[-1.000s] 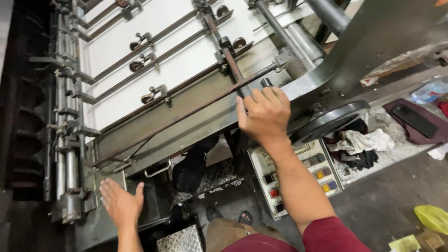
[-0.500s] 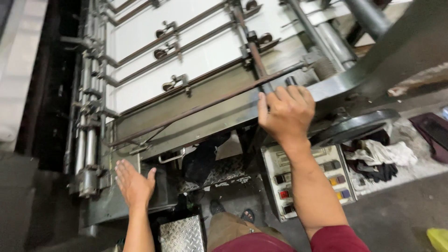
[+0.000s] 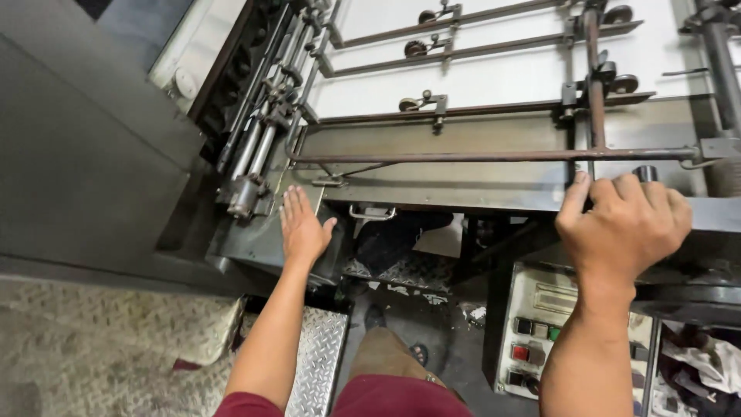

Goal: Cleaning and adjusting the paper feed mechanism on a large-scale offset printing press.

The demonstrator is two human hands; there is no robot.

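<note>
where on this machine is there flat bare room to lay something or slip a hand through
Bare: the grey metal plate between the long rusty rod and the front edge, from left hand to right hand. The white sheet bed shows strips between its roller bars. Crowded: the shafts and gears at the left side.

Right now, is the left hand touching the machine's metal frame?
Touching. The head view shows the left hand lying palm-down, fingers spread, flat on the grey metal frame, with no gap beneath it.
</note>
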